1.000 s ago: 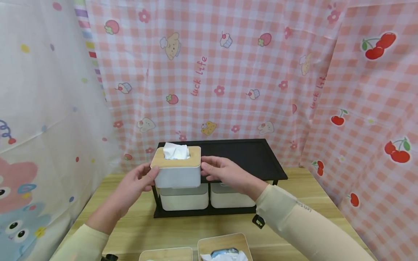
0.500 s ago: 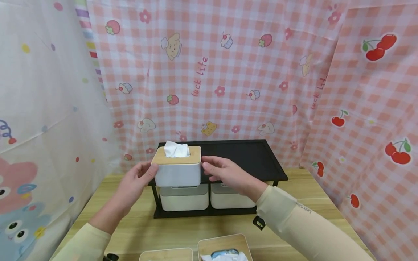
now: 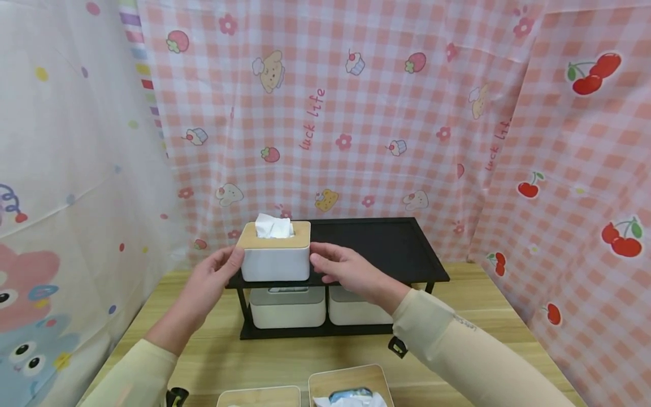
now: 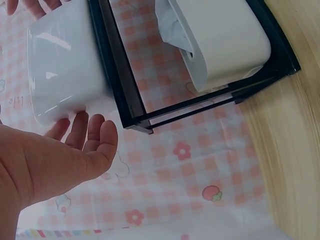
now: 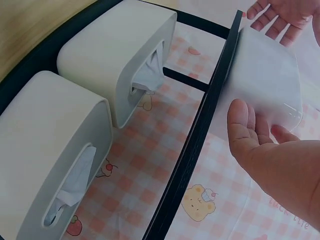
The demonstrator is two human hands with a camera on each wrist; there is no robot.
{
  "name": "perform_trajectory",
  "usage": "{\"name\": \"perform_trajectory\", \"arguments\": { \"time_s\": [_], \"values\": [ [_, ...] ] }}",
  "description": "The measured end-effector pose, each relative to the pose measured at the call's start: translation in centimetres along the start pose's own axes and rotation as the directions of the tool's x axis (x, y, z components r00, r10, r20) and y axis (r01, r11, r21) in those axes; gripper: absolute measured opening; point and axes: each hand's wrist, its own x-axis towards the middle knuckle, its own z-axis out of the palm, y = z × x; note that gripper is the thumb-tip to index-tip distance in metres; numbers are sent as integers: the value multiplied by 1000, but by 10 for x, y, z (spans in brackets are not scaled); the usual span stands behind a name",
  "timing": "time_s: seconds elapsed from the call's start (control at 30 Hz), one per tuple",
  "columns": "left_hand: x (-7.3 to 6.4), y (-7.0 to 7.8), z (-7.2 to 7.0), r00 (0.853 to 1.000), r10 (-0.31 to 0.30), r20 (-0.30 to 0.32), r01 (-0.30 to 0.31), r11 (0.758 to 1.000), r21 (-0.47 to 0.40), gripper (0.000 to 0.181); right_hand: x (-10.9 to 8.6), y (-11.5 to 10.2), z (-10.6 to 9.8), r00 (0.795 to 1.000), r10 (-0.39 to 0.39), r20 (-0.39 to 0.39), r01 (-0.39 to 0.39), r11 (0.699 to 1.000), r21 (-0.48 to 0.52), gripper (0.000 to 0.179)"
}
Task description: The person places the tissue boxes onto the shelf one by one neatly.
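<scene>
A white tissue box (image 3: 276, 264) with a wooden lid and a tissue poking out is at the left end of the black rack's top shelf (image 3: 376, 249), its base right at the shelf surface. My left hand (image 3: 211, 277) holds its left side, thumb by the front corner. On the opposite side my right hand (image 3: 351, 271) holds it, fingers along the wall and thumb toward the front. In the left wrist view, the fingertips of my left hand (image 4: 70, 155) meet the white box wall (image 4: 65, 65). In the right wrist view, my right hand (image 5: 270, 145) cups the other side.
Two white tissue boxes with grey tops, a left one (image 3: 287, 314) and a right one (image 3: 358, 311), stand on the rack's lower level. Two wooden-lidded boxes, one left (image 3: 259, 397) and one right (image 3: 346, 381), are at the near table edge. A checked curtain (image 3: 356, 113) hangs behind.
Both hands have moved the wooden-lidded tissue box slightly up and back, from over the shelf's front edge onto its left end. More of the lower left box shows.
</scene>
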Motion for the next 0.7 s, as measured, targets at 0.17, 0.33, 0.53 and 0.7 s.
{"name": "perform_trajectory", "arguments": {
  "time_s": [0.17,0.33,0.53,0.7],
  "values": [
    [4,0,1,1000,-12,-12,12,1000,-1,89,2,1,1,1000,-16,14,16,1000,-9,61],
    [6,-2,1,1000,-13,-15,13,1000,-7,93,3,3,1,1000,-10,12,10,1000,3,59],
    [6,-5,2,1000,-19,-23,19,1000,-7,93,3,3,3,1000,-6,21,6,1000,13,58],
    [6,-6,1,999,-27,-31,27,1000,-14,94,4,4,4,999,-8,31,7,1000,10,58]
  ]
}}
